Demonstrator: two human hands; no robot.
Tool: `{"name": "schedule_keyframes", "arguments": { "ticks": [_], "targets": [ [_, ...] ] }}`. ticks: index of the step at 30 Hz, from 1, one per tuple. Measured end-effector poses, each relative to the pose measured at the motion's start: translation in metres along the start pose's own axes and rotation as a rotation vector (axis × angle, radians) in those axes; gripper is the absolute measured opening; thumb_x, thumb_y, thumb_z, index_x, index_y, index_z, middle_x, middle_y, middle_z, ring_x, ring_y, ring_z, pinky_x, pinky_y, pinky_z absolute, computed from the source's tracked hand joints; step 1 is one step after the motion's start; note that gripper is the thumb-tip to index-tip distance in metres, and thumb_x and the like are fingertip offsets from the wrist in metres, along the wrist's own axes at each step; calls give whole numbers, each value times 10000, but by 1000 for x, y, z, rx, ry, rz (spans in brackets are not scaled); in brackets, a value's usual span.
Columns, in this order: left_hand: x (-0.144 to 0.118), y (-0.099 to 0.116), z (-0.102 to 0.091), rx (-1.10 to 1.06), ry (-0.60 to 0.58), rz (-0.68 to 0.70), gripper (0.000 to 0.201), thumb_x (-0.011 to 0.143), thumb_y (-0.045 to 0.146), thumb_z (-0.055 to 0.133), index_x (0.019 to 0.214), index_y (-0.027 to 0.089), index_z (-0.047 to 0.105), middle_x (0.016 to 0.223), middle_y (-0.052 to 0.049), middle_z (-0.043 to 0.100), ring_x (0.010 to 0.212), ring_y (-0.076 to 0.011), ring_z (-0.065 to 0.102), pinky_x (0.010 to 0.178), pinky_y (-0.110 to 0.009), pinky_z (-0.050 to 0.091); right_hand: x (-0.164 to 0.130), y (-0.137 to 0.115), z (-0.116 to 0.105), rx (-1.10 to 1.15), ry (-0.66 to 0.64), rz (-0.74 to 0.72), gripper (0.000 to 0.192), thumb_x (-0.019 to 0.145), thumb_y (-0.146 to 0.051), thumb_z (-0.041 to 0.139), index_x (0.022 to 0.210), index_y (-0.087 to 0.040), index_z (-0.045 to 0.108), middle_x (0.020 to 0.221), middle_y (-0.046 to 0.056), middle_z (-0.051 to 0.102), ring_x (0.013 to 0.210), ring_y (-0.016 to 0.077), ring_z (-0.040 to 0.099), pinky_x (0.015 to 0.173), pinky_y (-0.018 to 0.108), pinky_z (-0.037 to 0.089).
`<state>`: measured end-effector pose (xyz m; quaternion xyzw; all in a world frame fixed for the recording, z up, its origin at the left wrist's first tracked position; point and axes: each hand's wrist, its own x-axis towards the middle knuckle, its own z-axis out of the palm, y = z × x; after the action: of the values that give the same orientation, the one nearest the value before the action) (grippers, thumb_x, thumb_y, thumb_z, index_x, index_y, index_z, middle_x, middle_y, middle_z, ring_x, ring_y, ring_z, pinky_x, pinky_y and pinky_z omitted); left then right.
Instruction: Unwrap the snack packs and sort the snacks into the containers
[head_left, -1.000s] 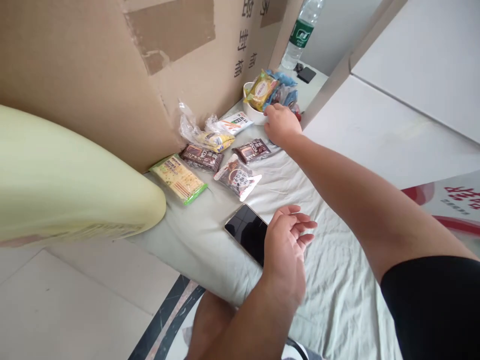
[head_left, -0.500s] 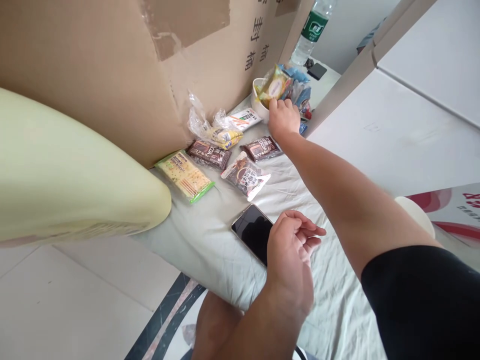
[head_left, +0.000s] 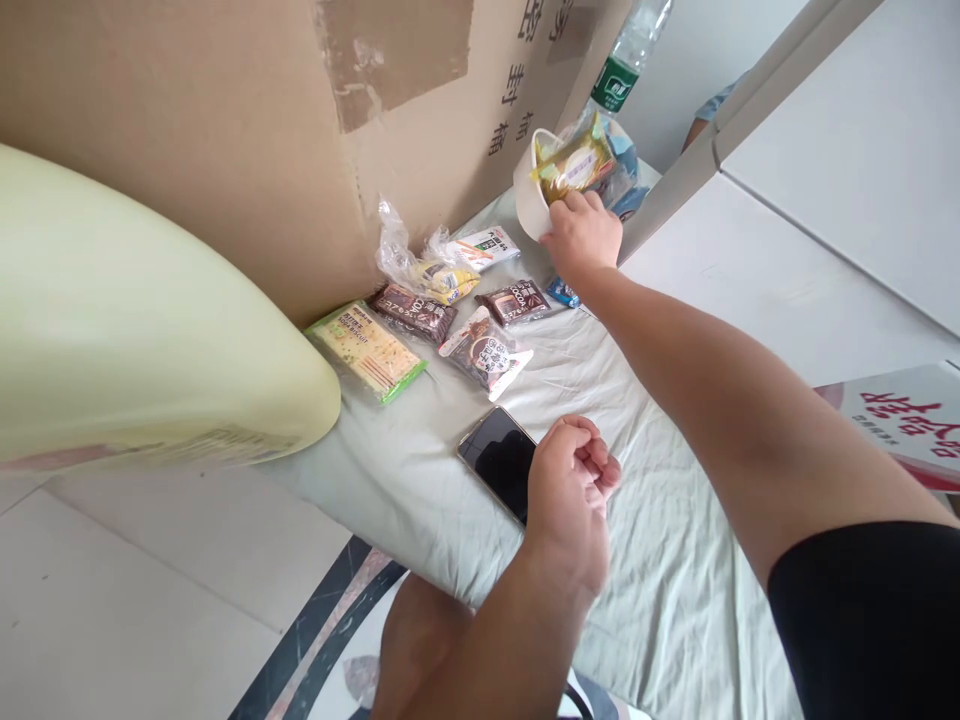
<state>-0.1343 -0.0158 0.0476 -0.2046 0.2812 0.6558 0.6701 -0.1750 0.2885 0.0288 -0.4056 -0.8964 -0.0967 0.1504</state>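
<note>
1. Pale green cloth (head_left: 660,520) covers the surface, with a big cardboard box (head_left: 225,130) standing along its far left side and a pale yellow rounded object (head_left: 135,340) at the left edge of view.
2. The right hand (head_left: 581,235) reaches to the far end and grips the rim of a white bowl (head_left: 529,190), which is tilted up off the cloth; its fingers curl over the near edge.
3. The bowl holds wrapped snacks, a yellow-gold packet (head_left: 574,162) on top.
4. The left hand (head_left: 570,490) is clenched into a loose fist, holding nothing, near the person at the front of the surface.
5. A dark phone (head_left: 499,460) lies flat just left of that fist, partly hidden by it.
6. Between the two hands lie snack packets: two brown ones (head_left: 514,300), a clear-edged one (head_left: 484,352), a green cracker pack (head_left: 367,350) and a small blue packet (head_left: 562,292) just below the right hand.
7. A water bottle (head_left: 622,70) stands beyond the bowl.
</note>
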Motion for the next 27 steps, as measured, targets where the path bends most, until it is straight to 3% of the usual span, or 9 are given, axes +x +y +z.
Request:
{"name": "schedule_keyframes", "arguments": {
  "ticks": [5, 7, 10, 14, 18, 20, 23, 27],
  "targets": [
    [-3, 8, -2, -15, -1, 18, 80, 670, 203, 589, 688, 183, 514, 603, 49, 415, 539, -74, 370, 584, -217, 303, -18, -9, -55, 49, 87, -66, 252, 969, -453, 683, 979, -222, 585, 1244, 146, 635, 1277, 396, 526, 976, 554, 542],
    [-4, 11, -2, -32, -13, 26, 70, 692, 191, 582, 691, 180, 513, 596, 52, 407, 521, -67, 371, 560, -207, 292, -39, -8, -74, 125, 129, -128, 331, 933, -544, 705, 962, -246, 564, 1190, 147, 643, 1200, 390, 562, 935, 553, 564],
    [-5, 13, -1, -50, -49, 31, 80, 709, 153, 573, 679, 175, 503, 578, 60, 391, 490, -51, 350, 521, -190, 257, -81, -2, -97, 230, 81, -133, 361, 924, -597, 691, 921, -260, 561, 1051, 135, 652, 1064, 354, 615, 914, 551, 571],
    [-4, 9, 2, -33, -74, 28, 104, 750, 129, 539, 665, 172, 498, 556, 63, 381, 463, -44, 343, 495, -181, 252, -130, 12, -109, 481, -10, -12, 356, 948, -614, 647, 894, -265, 601, 825, 64, 615, 883, 277, 649, 821, 500, 602],
    [-3, 1, 2, 3, -79, 44, 102, 750, 134, 546, 672, 178, 497, 554, 66, 378, 460, -49, 350, 498, -178, 272, -149, 33, -101, 906, 1, 140, 432, 923, -692, 632, 932, -261, 612, 797, 20, 599, 788, 211, 642, 723, 425, 622],
    [-2, -2, 2, 20, -83, 54, 98, 753, 142, 550, 678, 180, 501, 550, 67, 382, 457, -50, 352, 496, -176, 281, -149, 45, -99, 1026, 30, 165, 460, 913, -716, 625, 956, -258, 610, 830, 23, 604, 821, 209, 658, 727, 407, 632],
    [-1, -5, 1, 53, -87, 69, 96, 753, 144, 552, 674, 177, 508, 540, 69, 390, 450, -48, 355, 489, -169, 288, -153, 65, -110, 1001, 131, 165, 442, 983, -679, 509, 999, -252, 624, 895, 53, 621, 949, 234, 702, 785, 414, 651],
    [1, -7, 0, 112, -91, 102, 92, 760, 142, 553, 678, 176, 527, 537, 68, 412, 445, -50, 379, 481, -168, 308, -197, 86, -157, 849, 329, 235, 460, 1025, -592, 381, 1125, -248, 670, 1105, 134, 693, 1215, 310, 696, 944, 512, 638]
  ]
}}
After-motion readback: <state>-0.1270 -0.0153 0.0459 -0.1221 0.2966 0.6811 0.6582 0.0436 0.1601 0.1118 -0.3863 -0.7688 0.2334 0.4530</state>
